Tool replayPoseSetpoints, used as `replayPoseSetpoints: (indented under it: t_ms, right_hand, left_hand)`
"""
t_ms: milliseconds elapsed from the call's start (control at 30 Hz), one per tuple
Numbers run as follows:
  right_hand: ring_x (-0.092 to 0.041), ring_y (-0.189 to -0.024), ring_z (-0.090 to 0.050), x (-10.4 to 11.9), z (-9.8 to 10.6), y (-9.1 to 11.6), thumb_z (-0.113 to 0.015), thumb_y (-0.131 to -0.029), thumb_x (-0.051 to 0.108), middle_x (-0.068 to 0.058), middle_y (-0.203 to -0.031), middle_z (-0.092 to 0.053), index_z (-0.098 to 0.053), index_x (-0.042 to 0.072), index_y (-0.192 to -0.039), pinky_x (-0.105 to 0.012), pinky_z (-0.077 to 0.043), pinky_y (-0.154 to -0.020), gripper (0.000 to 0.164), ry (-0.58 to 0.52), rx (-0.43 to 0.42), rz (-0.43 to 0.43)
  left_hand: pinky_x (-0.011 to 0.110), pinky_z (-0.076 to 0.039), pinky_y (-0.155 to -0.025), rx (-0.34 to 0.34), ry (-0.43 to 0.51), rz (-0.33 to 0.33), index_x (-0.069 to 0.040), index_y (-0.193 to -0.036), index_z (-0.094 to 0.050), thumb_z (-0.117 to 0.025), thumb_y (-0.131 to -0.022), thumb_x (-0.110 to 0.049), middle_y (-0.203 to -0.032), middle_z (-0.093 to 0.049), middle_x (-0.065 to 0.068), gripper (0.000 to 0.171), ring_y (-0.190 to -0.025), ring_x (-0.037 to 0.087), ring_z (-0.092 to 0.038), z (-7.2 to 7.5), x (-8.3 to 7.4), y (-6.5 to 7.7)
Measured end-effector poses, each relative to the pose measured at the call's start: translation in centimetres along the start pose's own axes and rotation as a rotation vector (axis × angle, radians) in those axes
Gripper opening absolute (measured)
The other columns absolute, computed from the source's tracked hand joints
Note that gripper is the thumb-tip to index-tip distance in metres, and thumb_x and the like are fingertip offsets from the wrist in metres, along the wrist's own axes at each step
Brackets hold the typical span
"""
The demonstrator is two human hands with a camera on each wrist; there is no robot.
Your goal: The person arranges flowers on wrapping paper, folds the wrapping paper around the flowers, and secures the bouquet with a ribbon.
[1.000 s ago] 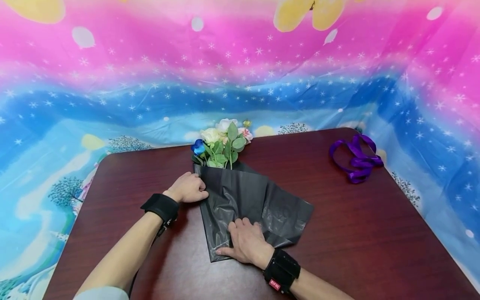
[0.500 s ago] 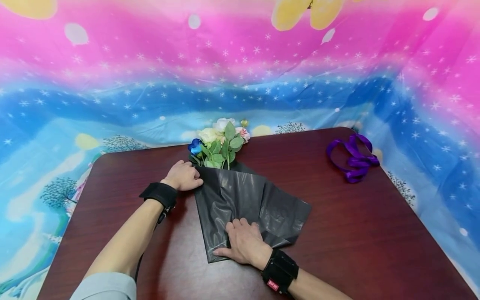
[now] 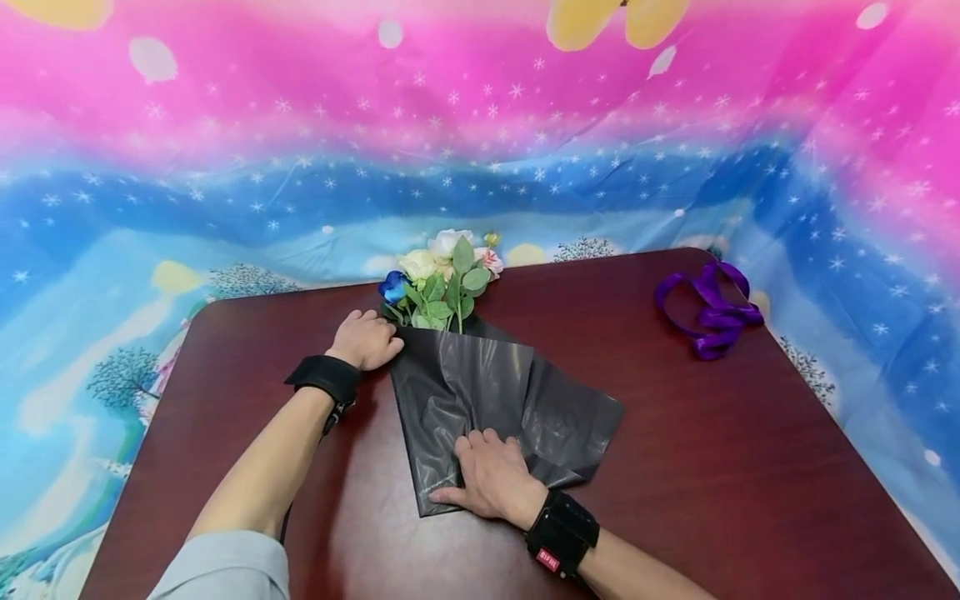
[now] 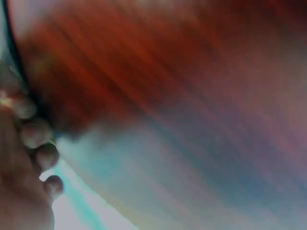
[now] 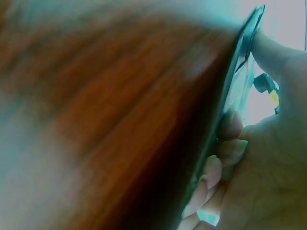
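A sheet of black wrapping paper (image 3: 487,375) lies folded over the stems of a bunch of flowers (image 3: 442,275). White, cream, pink and blue blooms with green leaves stick out past its upper edge. My left hand (image 3: 365,340) has its fingers curled at the paper's upper left corner, pinching the edge beside the blue flower (image 3: 393,287). In the left wrist view the curled fingertips (image 4: 47,157) meet a dark paper edge. Lower down, my right hand (image 3: 495,477) presses on the paper with its thumb spread toward the bottom corner. The stems are hidden.
A loose purple ribbon (image 3: 708,310) lies in loops at the table's far right. The dark reddish-brown table (image 3: 712,467) has rounded back corners, and a printed pink and blue cloth (image 3: 480,125) hangs behind it and along the sides.
My left hand has slid up along the paper's left edge to its upper corner. My right hand has stayed pressed in place on the paper.
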State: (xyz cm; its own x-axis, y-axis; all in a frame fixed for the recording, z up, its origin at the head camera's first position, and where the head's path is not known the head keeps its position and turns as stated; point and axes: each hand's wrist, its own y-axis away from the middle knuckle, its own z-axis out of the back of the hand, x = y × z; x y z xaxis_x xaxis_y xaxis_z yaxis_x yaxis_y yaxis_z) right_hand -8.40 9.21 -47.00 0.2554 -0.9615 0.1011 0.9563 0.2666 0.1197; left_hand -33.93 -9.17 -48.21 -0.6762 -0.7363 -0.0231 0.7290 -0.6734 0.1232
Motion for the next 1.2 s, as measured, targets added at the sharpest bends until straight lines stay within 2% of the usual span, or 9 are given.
replayPoseSetpoints:
  t_ms: [100,233,333,500,600,700,800,933,1200]
  right_hand:
    - [-0.021,-0.083,-0.053,-0.1,0.2,-0.2,-0.052,-0.078,0.076,-0.001,-0.086,-0.053,-0.056,0.013,-0.094,-0.041,-0.045,-0.064,0.065,-0.020,0.020,-0.007]
    - [-0.022,-0.087,-0.055,-0.1,0.4,-0.1,-0.053,-0.078,0.075,-0.002,-0.089,-0.055,-0.058,0.012,-0.097,-0.044,-0.046,-0.068,0.066,-0.046,0.032,-0.013]
    - [-0.023,-0.087,-0.055,-0.3,0.4,0.0,-0.054,-0.078,0.075,-0.002,-0.089,-0.055,-0.057,0.012,-0.095,-0.045,-0.046,-0.068,0.065,-0.047,0.021,-0.022]
    - [-0.023,-0.085,-0.054,-0.3,0.3,-0.1,-0.054,-0.077,0.075,-0.003,-0.087,-0.055,-0.055,0.012,-0.091,-0.044,-0.046,-0.066,0.065,-0.044,0.015,-0.016]
    - [-0.023,-0.087,-0.055,0.0,0.3,-0.4,-0.050,-0.077,0.078,-0.004,-0.089,-0.055,-0.056,0.011,-0.093,-0.046,-0.046,-0.069,0.069,-0.058,0.045,-0.033]
    - [-0.025,-0.089,-0.055,0.3,0.3,-0.7,-0.046,-0.077,0.081,-0.005,-0.090,-0.057,-0.058,0.011,-0.095,-0.049,-0.045,-0.072,0.074,-0.061,0.061,-0.055]
    - [-0.025,-0.088,-0.055,0.5,0.2,-0.8,-0.046,-0.076,0.081,-0.005,-0.088,-0.056,-0.058,0.010,-0.093,-0.049,-0.046,-0.071,0.074,-0.040,0.050,-0.064]
    - [-0.024,-0.086,-0.055,0.6,0.1,-0.7,-0.048,-0.075,0.081,-0.005,-0.086,-0.055,-0.057,0.010,-0.091,-0.046,-0.047,-0.068,0.073,-0.003,0.029,-0.065]
    - [-0.024,-0.084,-0.056,0.7,0.0,-0.7,-0.049,-0.074,0.081,-0.005,-0.086,-0.055,-0.057,0.010,-0.093,-0.045,-0.046,-0.066,0.074,0.009,0.009,-0.067]
  left_hand:
    - [0.043,-0.034,-0.079,-0.074,-0.028,0.024,-0.005,-0.091,-0.067,-0.045,-0.095,-0.025,-0.098,-0.062,0.014,0.030,-0.088,0.032,-0.048,0.3,-0.6,1.0]
    - [0.044,-0.039,-0.076,-0.247,-0.031,-0.024,-0.007,-0.078,-0.061,-0.051,-0.090,-0.021,-0.085,-0.060,0.012,0.022,-0.081,0.031,-0.050,0.7,-2.2,3.2]
    - [0.039,-0.039,-0.067,-0.311,0.003,-0.181,-0.015,-0.065,-0.050,-0.053,-0.085,-0.022,-0.072,-0.052,0.002,0.021,-0.071,0.024,-0.047,1.1,-4.3,5.1]
    - [0.030,-0.034,-0.060,-0.225,0.051,-0.534,-0.024,-0.054,-0.037,-0.058,-0.073,-0.026,-0.060,-0.040,-0.012,0.028,-0.062,0.013,-0.041,1.3,-8.6,9.5]
    - [0.031,-0.034,-0.059,-0.201,0.024,-0.648,-0.024,-0.049,-0.037,-0.060,-0.068,-0.028,-0.057,-0.043,-0.013,0.030,-0.062,0.014,-0.044,0.5,-10.2,11.5]
    - [0.031,-0.035,-0.061,-0.191,-0.017,-0.665,-0.024,-0.047,-0.040,-0.061,-0.067,-0.029,-0.058,-0.047,-0.010,0.030,-0.064,0.015,-0.046,-0.8,-10.8,12.5]
    - [0.030,-0.035,-0.062,-0.194,-0.035,-0.669,-0.023,-0.046,-0.043,-0.061,-0.069,-0.029,-0.058,-0.047,-0.010,0.029,-0.064,0.015,-0.046,-1.5,-10.7,12.3]
    - [0.030,-0.034,-0.061,-0.210,-0.042,-0.677,-0.024,-0.048,-0.046,-0.061,-0.070,-0.029,-0.058,-0.047,-0.011,0.028,-0.063,0.016,-0.045,-1.8,-10.3,11.7]
    - [0.029,-0.032,-0.058,-0.251,0.017,-0.639,-0.025,-0.047,-0.037,-0.062,-0.071,-0.027,-0.053,-0.042,-0.013,0.035,-0.057,0.014,-0.041,-1.6,-8.9,10.2]
